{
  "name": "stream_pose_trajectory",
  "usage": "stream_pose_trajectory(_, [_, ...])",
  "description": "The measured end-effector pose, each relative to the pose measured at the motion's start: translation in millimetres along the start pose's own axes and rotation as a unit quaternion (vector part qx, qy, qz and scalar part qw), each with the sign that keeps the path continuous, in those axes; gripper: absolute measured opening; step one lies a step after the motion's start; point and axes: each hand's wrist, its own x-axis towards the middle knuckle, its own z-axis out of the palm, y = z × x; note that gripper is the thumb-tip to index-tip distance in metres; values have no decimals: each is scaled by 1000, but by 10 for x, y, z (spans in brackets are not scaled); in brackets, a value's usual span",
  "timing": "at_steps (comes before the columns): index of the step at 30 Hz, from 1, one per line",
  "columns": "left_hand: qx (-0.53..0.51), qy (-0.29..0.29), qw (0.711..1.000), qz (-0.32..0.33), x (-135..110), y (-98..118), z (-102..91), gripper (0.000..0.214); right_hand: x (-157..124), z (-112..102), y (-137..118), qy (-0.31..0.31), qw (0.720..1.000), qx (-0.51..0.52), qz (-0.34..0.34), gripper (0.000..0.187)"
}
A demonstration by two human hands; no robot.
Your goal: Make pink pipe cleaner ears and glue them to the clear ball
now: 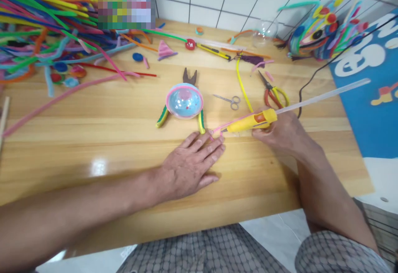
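Note:
My left hand [195, 163] lies palm down on the table, fingers stretched out, the fingertips resting on a pink pipe cleaner [231, 120]. In my right hand [281, 134] is a yellow hot glue gun [248, 122], a long clear glue stick [326, 94] poking out of its back. The gun's nozzle points left, close to my left fingertips and the pipe cleaner. Above my left hand, a clear half dome with a pink rim and blue lining [185, 103] sits on pliers [161, 116] with green and yellow handles.
Small scissors [231, 101], red-and-yellow-handled scissors [273, 92] and a yellow utility knife [213, 51] lie beyond the hands. Many coloured pipe cleaners [40, 28] are heaped at left. A colourful craft figure [320, 32] and blue board [360, 111] are at right, with a black cord [314, 76].

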Motion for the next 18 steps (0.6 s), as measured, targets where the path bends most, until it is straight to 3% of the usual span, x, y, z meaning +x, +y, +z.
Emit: stream_pose_trajectory(18, [-2, -24, 1000, -4, 7, -7, -31, 71, 38, 17, 55, 5, 999, 2, -45, 12])
